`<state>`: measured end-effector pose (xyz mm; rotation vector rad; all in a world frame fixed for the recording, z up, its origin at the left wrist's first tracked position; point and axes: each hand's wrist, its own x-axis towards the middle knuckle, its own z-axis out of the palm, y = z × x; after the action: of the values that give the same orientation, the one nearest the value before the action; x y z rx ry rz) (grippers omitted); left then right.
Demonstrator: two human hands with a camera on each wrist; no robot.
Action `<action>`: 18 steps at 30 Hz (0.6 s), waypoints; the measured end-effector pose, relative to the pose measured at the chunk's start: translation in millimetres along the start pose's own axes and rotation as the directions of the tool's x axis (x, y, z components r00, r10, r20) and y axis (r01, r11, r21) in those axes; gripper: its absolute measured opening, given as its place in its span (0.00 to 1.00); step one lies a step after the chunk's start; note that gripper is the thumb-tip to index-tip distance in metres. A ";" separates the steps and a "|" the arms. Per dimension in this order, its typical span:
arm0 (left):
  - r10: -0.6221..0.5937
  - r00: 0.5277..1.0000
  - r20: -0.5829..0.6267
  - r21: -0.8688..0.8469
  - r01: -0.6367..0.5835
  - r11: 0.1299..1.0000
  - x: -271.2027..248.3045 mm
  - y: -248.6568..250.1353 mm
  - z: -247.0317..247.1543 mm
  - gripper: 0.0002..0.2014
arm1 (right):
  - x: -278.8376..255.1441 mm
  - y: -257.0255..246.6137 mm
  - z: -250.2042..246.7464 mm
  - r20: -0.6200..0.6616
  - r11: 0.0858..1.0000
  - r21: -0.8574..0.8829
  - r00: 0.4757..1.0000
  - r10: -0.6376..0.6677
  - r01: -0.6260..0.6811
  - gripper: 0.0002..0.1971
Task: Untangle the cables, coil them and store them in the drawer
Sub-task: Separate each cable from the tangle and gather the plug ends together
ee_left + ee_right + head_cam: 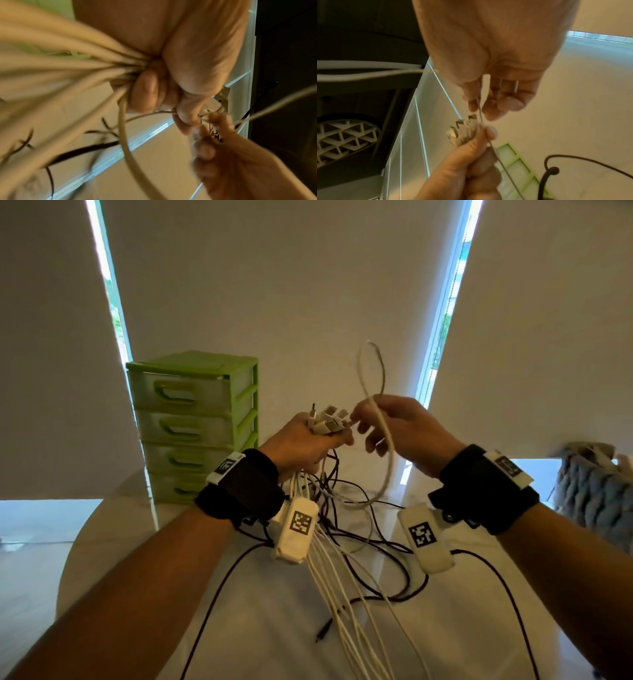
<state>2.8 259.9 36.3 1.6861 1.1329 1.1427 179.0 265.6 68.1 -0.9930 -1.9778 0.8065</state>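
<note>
Green translucent plastic forms the four-drawer chest (191, 419), set at the left back of the pale glossy desk (109, 546). Beside it, a fistful of round white cables (337, 587) is clenched in the left hand (301, 445), their boxy plugs (329, 421) fanned upward while thin black cords (373, 546) are tangled beneath. Further right, one white cable loop (371, 371) is pinched by the right hand (399, 429).

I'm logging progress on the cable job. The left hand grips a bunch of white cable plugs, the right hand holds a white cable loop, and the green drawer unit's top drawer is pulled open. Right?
Not quite: in the head view every drawer of the green drawer unit is closed. The rest holds: the left hand grips the bunch of white cable plugs, and the right hand holds the white cable loop.
</note>
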 end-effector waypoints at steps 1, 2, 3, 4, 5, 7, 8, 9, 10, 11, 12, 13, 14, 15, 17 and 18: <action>-0.022 1.000 0.017 0.017 0.022 1.000 -1.0 -1.4 0.2 0.06 | -1.3 -0.8 -6.7 -0.095 0.995 0.083 0.994 -0.050 0.058 0.11; -0.038 0.999 0.027 0.050 0.037 0.998 -2.5 -3.7 1.0 0.05 | -1.9 -2.6 -16.7 -0.207 0.980 0.160 0.975 -0.083 0.117 0.12; -0.043 0.999 0.026 0.084 0.041 0.996 -2.7 -6.0 2.1 0.05 | -2.9 -5.3 -29.3 -0.306 0.961 0.214 0.946 -0.103 0.174 0.12; -0.046 0.999 0.013 0.096 0.044 0.994 -2.6 -7.2 3.3 0.05 | -4.5 -7.0 -42.5 -0.377 0.946 0.238 0.919 -0.118 0.219 0.13; -0.048 0.999 -0.005 0.090 0.048 0.995 -1.9 -8.0 3.9 0.05 | -7.6 -7.9 -54.7 -0.423 0.938 0.241 0.897 -0.132 0.251 0.13; -0.042 0.999 -0.009 0.094 0.042 0.995 1.4 -7.0 4.0 0.08 | -17.6 -6.7 -75.0 -0.474 0.930 0.214 0.865 -0.168 0.298 0.12; -0.036 0.999 0.015 0.116 0.034 0.993 2.9 -5.0 4.7 0.11 | -23.6 -5.1 -82.5 -0.488 0.924 0.208 0.853 -0.186 0.320 0.11; -0.034 0.998 0.053 0.151 0.025 0.988 3.8 -3.3 5.7 0.12 | -30.1 -3.6 -88.7 -0.496 0.916 0.213 0.845 -0.198 0.340 0.10; -0.031 0.996 0.088 0.189 0.014 0.982 4.4 -1.1 7.5 0.13 | -36.8 -2.9 -94.8 -0.501 0.906 0.230 0.842 -0.202 0.355 0.09; -0.026 0.994 0.105 0.219 0.002 0.976 4.5 1.7 10.2 0.12 | -43.7 -3.2 -100.7 -0.504 0.900 0.242 0.840 -0.202 0.362 0.09; -0.017 0.995 0.097 0.235 -0.007 0.972 4.5 4.2 13.6 0.09 | -51.0 -3.3 -107.8 -0.499 0.906 0.234 0.843 -0.201 0.354 0.09; -0.005 0.998 0.062 0.232 -0.010 0.973 4.8 6.3 16.6 0.07 | -59.1 -3.8 -115.1 -0.482 0.925 0.196 0.853 -0.199 0.326 0.10; 0.000 1.000 0.015 0.215 -0.003 0.977 5.5 7.8 20.0 0.09 | -68.0 -3.6 -122.3 -0.452 0.957 0.111 0.871 -0.191 0.268 0.10; -0.001 1.000 -0.021 0.178 0.005 0.984 6.4 9.5 24.0 0.11 | -76.4 -2.0 -128.5 -0.403 0.983 -0.034 0.897 -0.180 0.182 0.11; 0.014 1.000 -0.019 0.074 -0.012 0.997 6.7 16.7 34.2 0.12 | -87.2 7.6 -140.3 -0.248 0.920 -0.393 0.964 -0.097 -0.008 0.11; 0.022 1.000 0.014 0.018 -0.023 1.000 6.4 21.6 40.4 0.13 | -91.0 14.2 -145.9 -0.194 0.847 -0.525 0.981 -0.025 -0.083 0.11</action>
<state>47.6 254.8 46.5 1.7222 1.1217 1.1362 343.5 223.7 99.2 -1.3618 -2.0556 0.1476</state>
